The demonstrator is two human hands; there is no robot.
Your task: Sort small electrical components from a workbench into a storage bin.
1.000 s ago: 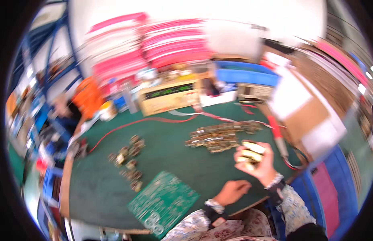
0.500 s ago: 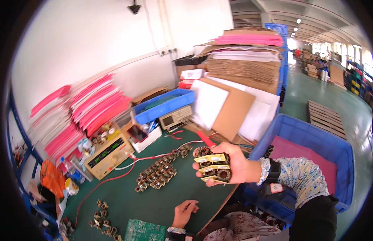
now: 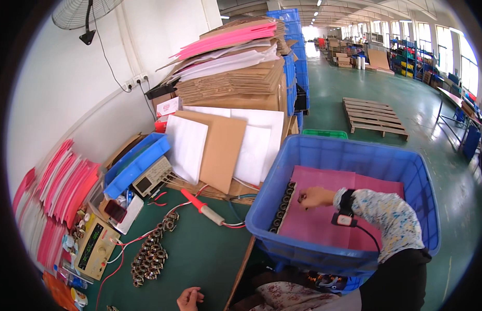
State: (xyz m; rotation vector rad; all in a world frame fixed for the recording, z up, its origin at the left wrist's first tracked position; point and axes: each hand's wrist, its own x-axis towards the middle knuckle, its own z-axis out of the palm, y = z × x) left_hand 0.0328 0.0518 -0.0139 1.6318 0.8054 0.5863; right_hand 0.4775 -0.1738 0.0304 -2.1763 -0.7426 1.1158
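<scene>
My right hand (image 3: 316, 198) reaches down into a large blue crate (image 3: 345, 254), its back turned up. Its fingers are closed around dark toroidal coils, of which only a little shows at the fingertips. Just left of it, a row of toroidal coils (image 3: 283, 207) stands along the crate's left side, beside pink foam sheets (image 3: 324, 223). My left hand (image 3: 190, 299) rests at the front of the green table (image 3: 199, 254), fingers loosely bent and apart, with nothing visible in them. A cluster of toroidal coils (image 3: 149, 259) lies on the table beyond it.
A red-and-white probe (image 3: 202, 206) with cables lies by the table's back edge. Behind stand an oscilloscope (image 3: 152, 177), a blue tray (image 3: 137, 163) and leaning boards (image 3: 220, 150). A power supply (image 3: 97, 248) sits at left. A wooden pallet (image 3: 375, 116) is on the floor.
My right hand has gone from above the table's right edge down into the blue crate, turning from palm-up to palm-down. The view has swung right. My left hand stays at the table's front.
</scene>
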